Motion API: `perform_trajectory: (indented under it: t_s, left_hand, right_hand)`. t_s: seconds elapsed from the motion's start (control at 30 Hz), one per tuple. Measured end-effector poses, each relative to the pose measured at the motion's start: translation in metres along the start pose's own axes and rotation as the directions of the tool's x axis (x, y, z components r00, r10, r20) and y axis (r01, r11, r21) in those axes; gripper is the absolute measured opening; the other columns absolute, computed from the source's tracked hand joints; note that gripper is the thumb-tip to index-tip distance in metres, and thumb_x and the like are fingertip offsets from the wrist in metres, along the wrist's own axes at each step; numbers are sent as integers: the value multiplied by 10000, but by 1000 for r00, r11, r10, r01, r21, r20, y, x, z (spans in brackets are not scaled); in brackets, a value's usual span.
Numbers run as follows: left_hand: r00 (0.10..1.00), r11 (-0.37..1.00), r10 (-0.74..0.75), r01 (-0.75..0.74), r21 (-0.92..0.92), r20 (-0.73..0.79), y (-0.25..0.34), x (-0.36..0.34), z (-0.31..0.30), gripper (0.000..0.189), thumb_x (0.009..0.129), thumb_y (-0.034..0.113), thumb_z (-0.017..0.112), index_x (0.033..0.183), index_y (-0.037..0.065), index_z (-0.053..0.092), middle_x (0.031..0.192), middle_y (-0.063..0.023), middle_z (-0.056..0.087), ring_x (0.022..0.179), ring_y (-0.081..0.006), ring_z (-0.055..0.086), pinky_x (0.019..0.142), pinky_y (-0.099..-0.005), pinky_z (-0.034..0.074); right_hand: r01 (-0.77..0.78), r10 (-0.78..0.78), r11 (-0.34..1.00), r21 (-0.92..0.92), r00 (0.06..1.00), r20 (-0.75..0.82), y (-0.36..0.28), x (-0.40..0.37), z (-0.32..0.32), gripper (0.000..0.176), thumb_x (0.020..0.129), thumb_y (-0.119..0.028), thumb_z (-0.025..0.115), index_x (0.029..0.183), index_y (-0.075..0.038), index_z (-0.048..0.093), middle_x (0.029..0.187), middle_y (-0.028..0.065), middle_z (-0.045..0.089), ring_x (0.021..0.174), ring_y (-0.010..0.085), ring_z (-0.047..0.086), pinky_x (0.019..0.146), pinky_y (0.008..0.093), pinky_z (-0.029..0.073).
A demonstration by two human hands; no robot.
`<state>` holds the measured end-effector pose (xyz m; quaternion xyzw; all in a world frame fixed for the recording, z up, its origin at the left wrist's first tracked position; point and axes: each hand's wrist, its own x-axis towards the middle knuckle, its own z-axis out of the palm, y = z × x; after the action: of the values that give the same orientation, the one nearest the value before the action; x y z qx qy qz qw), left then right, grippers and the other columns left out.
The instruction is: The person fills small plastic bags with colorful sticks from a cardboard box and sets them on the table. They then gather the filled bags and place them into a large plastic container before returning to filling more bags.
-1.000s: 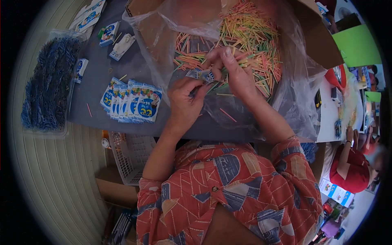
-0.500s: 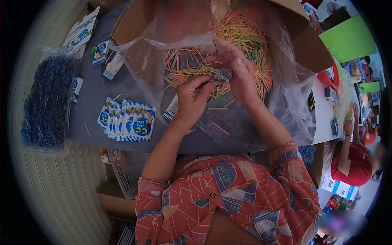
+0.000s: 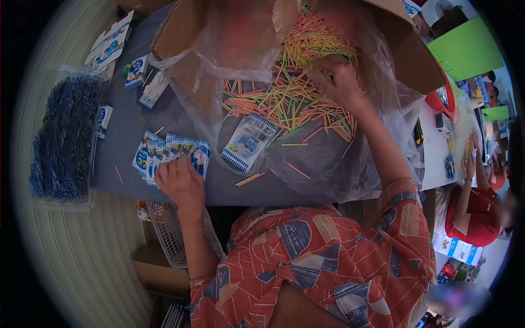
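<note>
At the lower left of the table, my left hand rests over a fanned row of blue and white packets, its fingers bent onto them; what its fingertips hold, if anything, is hidden. My right hand reaches over the heap of thin coloured sticks, fingers bent down toward them; its fingertips are hard to make out. A single clear and blue packet lies flat between my hands, beside the sticks. Two loose sticks lie just below that packet.
A clear tub of dark blue strands stands at the left. Small boxes lie on the grey table. A cardboard box lined with clear plastic surrounds the sticks. A person in red works at the far right.
My hands have moved apart from the small packet between them. The left has gone down and left to the packet row, the right up over the sticks. The single packet now shows fully.
</note>
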<state>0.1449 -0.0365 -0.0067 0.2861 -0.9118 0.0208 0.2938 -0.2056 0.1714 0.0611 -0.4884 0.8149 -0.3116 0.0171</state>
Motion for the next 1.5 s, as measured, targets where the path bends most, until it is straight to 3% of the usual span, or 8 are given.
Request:
perform_trajectory:
  t_s: [0.03,0.17,0.23,0.43,0.87,1.17,1.27,1.5]
  left_hand:
    - [999,1000,-2,3,17,-49,-7,-4,9,167,849,70,644,1014,63,671,906,-90,622,930,-277,550,892,-448,391]
    - [992,995,71,-63,73,-102,32,23,-9,195,833,97,676,1027,74,677,984,-72,611,949,-282,542,860,-452,401]
    - [994,972,103,-109,-210,-41,49,25,-6,246,816,162,712,1046,82,675,1027,-64,588,961,-289,538,852,-457,401]
    - [937,942,253,-180,-285,243,106,25,3,303,767,202,718,1010,29,664,957,-73,558,964,-278,540,807,-428,442]
    - [971,901,235,-204,-382,36,101,11,18,107,689,81,669,790,47,657,809,-62,545,775,-264,577,661,-394,490]
    - [914,787,265,-21,-617,307,77,42,-4,166,744,117,747,893,55,709,862,-93,628,814,-283,624,661,-387,486]
    - [918,864,296,-141,-483,262,94,41,-6,190,767,123,707,941,49,687,897,-107,621,867,-288,620,656,-405,491]
    - [918,944,250,-161,-286,307,103,31,3,121,731,49,654,850,28,653,851,-117,590,859,-304,614,664,-424,517]
  right_hand:
    - [-36,28,940,-340,999,-28,11,10,0,406,859,-348,697,1105,-26,695,1123,167,642,1083,295,606,888,443,494]
    - [-58,32,861,-505,998,-60,6,48,22,405,828,-368,718,1071,-44,707,1094,144,648,1075,323,595,872,513,480]
    - [-207,218,597,-775,972,-91,5,70,42,389,844,-377,689,1087,-74,713,1085,109,654,1119,311,576,865,550,456]
    - [-87,314,476,-875,946,77,-4,104,54,339,866,-283,614,1160,-134,695,1144,92,664,1154,282,573,883,526,439]
    - [-1,59,737,-676,996,63,15,104,16,333,851,-140,515,1158,-83,630,1039,160,704,943,305,701,786,471,530]
    - [-33,80,870,-492,994,75,43,105,25,282,847,-190,562,1114,-132,631,956,150,705,876,298,700,780,460,538]
    - [11,26,706,-708,999,41,25,97,8,241,831,-192,610,1054,-109,647,911,168,705,866,320,696,782,466,539]
    - [-182,110,870,-459,978,-179,38,80,6,319,904,-365,614,1044,-93,706,871,158,706,816,313,693,771,441,541]
